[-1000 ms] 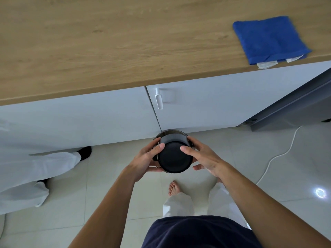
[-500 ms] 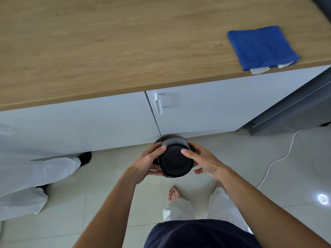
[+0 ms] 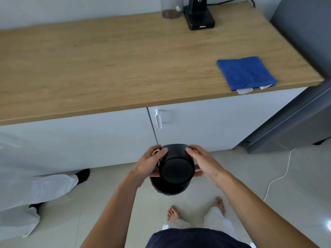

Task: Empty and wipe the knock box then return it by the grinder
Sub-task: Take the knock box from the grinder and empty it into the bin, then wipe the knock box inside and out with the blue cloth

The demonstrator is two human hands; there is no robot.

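here left hand (image 3: 150,162) and right hand (image 3: 202,161) clasp the knock box (image 3: 176,169) (seemingly upturned)

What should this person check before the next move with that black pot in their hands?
1. Both hands on the knock box: ok, left hand and right hand grip its sides.
2. Box tipped bottom-up over the dark container below: ok.
3. Box fully emptied: cannot tell, its inside faces away.
4. Blue cloth ready for wiping: ok, folded on the worktop.
5. Return spot by the grinder: ok, bare worktop beside its base.
6. Floor cable away from the feet: ok.
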